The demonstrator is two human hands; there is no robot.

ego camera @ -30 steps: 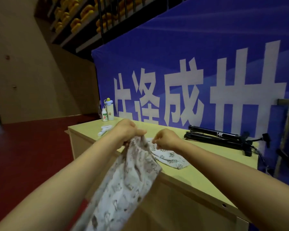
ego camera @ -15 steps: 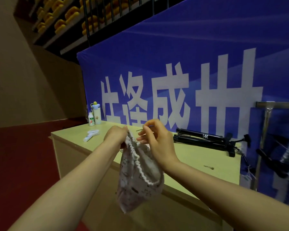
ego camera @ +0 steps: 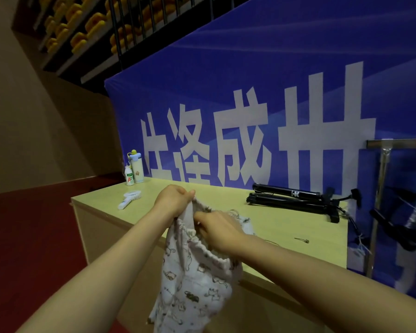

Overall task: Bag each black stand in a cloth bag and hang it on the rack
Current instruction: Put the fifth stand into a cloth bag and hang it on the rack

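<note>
My left fingers (ego camera: 187,195) pinch the bag (ego camera: 195,280) rim; right hand (ego camera: 217,230) digs in the mouth, fingers hidden. Stands (ego camera: 291,200) lie on desk (ego camera: 286,227), well apart. Risk: rim slips & bag collapses w/ mouth shut.

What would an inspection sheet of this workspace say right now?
Surface: pale wooden table, mostly bare.
Job's things: printed bag held up at the table's near edge; black stands lying at the back right; rack at right.
Clutter: two bottles, white brush, small pin.
Grips: left hand pinches the bag's rim; right hand reaches into its mouth.
Cables: thin cord by the stands.
Surroundings: blue banner, red floor.
</note>
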